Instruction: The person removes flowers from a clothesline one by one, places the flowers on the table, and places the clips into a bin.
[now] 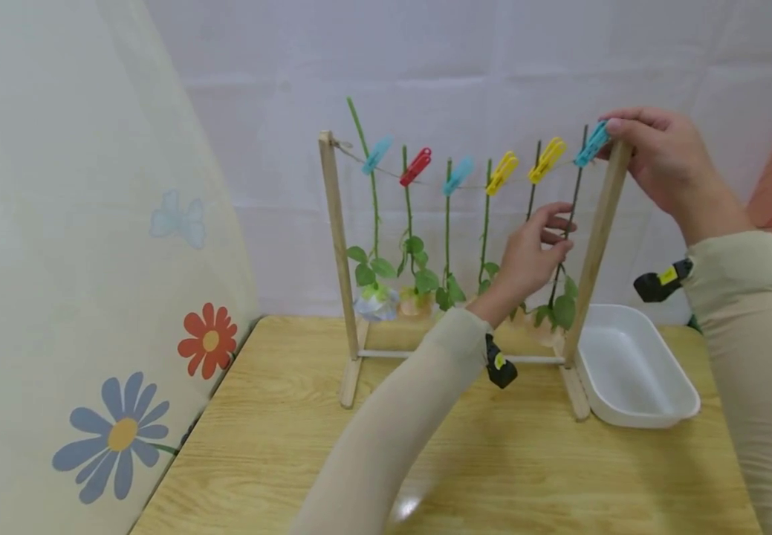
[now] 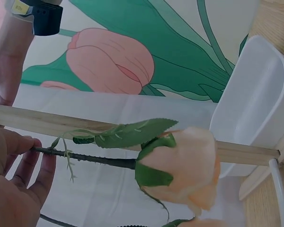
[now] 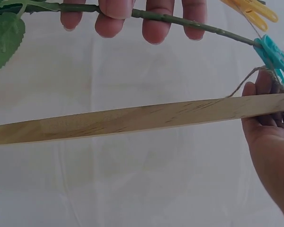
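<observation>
A peach artificial rose [image 2: 184, 168] hangs head-down at the right end of a twine line. My left hand [image 1: 536, 249] pinches its dark stem [image 2: 97, 159] between thumb and fingers, above the leaves. At the stem's top, a blue clothespin [image 1: 591, 144] sits on the line beside the wooden rack's right post [image 1: 601, 245]. My right hand [image 1: 673, 163] reaches over that post, thumb and fingers on the clothespin; the right wrist view shows this hand [image 3: 270, 123] partly hidden behind the post. My left arm covers some of the hanging flowers.
Further left along the line, blue, red and yellow clothespins [image 1: 415, 167] hold several more upside-down flowers, including a pale blue one [image 1: 377, 303]. A white plastic basin [image 1: 640, 371] stands against the rack's right foot on the wooden table [image 1: 279, 446]. White cloth [image 1: 265, 186] hangs behind.
</observation>
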`<move>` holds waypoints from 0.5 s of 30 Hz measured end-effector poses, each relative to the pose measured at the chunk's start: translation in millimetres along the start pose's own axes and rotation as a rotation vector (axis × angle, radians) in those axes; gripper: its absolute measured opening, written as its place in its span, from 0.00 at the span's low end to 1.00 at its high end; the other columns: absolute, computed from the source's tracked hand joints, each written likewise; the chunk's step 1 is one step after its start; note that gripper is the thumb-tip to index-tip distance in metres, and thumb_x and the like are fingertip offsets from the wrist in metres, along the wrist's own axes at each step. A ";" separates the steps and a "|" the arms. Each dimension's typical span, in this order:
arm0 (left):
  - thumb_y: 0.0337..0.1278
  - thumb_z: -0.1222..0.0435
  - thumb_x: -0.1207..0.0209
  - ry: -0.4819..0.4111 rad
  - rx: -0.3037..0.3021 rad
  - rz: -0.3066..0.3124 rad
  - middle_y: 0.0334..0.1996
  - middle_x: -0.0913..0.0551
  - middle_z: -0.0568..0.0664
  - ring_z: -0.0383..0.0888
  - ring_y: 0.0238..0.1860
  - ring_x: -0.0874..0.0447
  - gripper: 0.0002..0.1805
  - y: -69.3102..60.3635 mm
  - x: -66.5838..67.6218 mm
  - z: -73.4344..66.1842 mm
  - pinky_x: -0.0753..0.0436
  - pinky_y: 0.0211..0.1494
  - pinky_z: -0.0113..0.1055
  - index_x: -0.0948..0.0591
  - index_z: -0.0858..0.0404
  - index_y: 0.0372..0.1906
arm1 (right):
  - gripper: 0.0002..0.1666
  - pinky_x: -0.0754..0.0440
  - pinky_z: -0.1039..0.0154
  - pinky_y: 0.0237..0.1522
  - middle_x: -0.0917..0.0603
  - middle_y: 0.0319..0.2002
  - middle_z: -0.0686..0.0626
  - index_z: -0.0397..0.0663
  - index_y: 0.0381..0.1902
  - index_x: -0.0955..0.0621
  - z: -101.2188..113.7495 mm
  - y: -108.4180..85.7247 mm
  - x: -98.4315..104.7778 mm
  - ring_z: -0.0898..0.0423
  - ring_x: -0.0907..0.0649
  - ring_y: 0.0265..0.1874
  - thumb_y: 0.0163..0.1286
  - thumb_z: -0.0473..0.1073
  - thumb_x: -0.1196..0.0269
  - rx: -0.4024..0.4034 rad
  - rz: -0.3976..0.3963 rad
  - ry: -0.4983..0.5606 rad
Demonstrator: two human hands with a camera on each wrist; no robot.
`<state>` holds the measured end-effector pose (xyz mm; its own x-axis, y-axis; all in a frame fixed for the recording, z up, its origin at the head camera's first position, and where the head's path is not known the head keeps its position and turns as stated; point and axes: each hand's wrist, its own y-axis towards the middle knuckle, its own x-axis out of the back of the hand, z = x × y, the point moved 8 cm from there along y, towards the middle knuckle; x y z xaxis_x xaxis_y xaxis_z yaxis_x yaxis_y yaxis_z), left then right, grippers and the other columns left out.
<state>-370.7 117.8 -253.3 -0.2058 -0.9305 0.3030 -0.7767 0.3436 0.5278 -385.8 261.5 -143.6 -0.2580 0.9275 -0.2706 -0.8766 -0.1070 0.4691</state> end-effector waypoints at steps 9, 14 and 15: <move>0.67 0.75 0.40 -0.004 0.033 0.008 0.52 0.16 0.49 0.35 0.41 0.17 0.28 -0.9 1.2 -0.9 0.16 0.40 0.22 0.28 0.57 0.69 | 0.07 0.13 0.65 0.41 0.12 0.33 0.43 0.29 0.42 0.14 2.5 -0.4 -2.1 0.52 0.14 0.32 0.69 0.30 0.35 -0.009 0.019 -0.019; 0.67 0.75 0.41 -0.004 0.022 0.012 0.52 0.16 0.51 0.36 0.41 0.17 0.28 -1.0 0.6 -2.1 0.16 0.40 0.22 0.28 0.58 0.69 | 0.06 0.14 0.66 0.39 0.12 0.32 0.43 0.29 0.39 0.14 6.1 -1.2 -3.0 0.52 0.15 0.31 0.68 0.30 0.34 0.021 0.010 -0.030; 0.67 0.76 0.41 -0.002 0.016 0.010 0.52 0.16 0.52 0.36 0.42 0.17 0.27 -1.0 0.7 -2.5 0.16 0.40 0.23 0.28 0.59 0.69 | 0.06 0.14 0.66 0.38 0.13 0.32 0.43 0.28 0.39 0.14 6.8 -0.8 -3.2 0.52 0.15 0.30 0.67 0.30 0.33 0.029 0.002 -0.025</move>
<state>-368.6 117.1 -251.6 -0.2151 -0.9271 0.3068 -0.7837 0.3513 0.5122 -381.5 261.1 -137.4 -0.2490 0.9360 -0.2488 -0.8639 -0.0986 0.4939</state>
